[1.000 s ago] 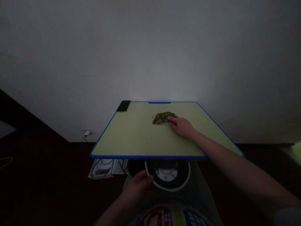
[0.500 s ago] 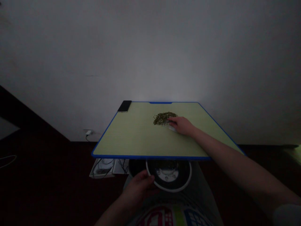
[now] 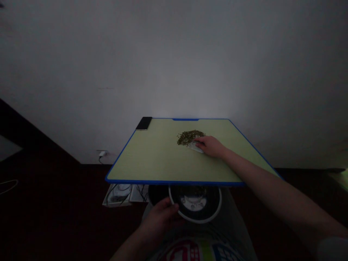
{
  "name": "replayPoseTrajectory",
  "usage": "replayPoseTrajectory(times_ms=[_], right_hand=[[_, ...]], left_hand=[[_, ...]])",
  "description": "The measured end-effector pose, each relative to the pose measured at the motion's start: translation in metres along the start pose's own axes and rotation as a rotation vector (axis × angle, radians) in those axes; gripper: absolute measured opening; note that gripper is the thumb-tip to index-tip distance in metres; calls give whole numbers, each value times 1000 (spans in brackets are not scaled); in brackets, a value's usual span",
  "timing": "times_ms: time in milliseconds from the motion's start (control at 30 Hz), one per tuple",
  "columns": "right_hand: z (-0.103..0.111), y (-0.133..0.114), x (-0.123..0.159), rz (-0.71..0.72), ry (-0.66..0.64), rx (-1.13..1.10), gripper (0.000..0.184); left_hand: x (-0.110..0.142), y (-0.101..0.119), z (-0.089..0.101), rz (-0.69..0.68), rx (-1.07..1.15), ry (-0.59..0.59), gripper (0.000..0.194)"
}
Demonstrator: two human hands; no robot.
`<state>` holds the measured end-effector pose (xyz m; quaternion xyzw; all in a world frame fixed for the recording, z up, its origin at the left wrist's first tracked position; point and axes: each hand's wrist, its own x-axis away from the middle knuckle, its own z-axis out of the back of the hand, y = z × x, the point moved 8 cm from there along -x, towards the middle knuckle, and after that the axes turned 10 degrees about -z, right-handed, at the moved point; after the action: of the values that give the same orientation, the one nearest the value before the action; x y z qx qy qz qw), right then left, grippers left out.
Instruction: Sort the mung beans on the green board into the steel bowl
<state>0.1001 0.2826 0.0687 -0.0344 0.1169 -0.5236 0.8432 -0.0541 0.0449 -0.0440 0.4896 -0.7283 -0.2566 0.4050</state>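
Note:
A loose pile of small greenish-brown grains [image 3: 187, 137] lies on the pale yellow-green tabletop [image 3: 152, 159]. At the pile's near right edge, my right hand [image 3: 210, 145] is closed on a thin whitish flat piece [image 3: 196, 146], which lies low against the table; its exact kind is too dim to tell. Below the table's front edge, my left hand [image 3: 162, 214] grips the left rim of a dark bowl [image 3: 199, 214] with a pale rim. The bowl rests over my lap, its far side hidden under the tabletop. Something light shows in its bottom.
A black phone [image 3: 144, 123] lies at the table's far left corner. White boxes with cables [image 3: 119, 194] stand on the floor beneath, at left. A white charger [image 3: 102, 154] is plugged into the wall [image 3: 174, 65] behind the table.
My right hand has barely shifted, and more of the whitish piece shows under its fingers. The left hand and bowl stay in place.

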Motion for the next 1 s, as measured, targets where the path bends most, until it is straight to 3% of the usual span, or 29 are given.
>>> replayPoseTrajectory(times_ms=[533,767,1000], right_hand=[[-8,-29,-13,153,-86,-68,38],[-9,-52,16,309,-159,-133,38],[-9,-65,54,372,-251,-237,35]], left_hand=[[-3,-2,3,-11,-2,18,24],[-3,0,2,-23,10,46,26],[1,4,-1,-10,-19,55,25]])
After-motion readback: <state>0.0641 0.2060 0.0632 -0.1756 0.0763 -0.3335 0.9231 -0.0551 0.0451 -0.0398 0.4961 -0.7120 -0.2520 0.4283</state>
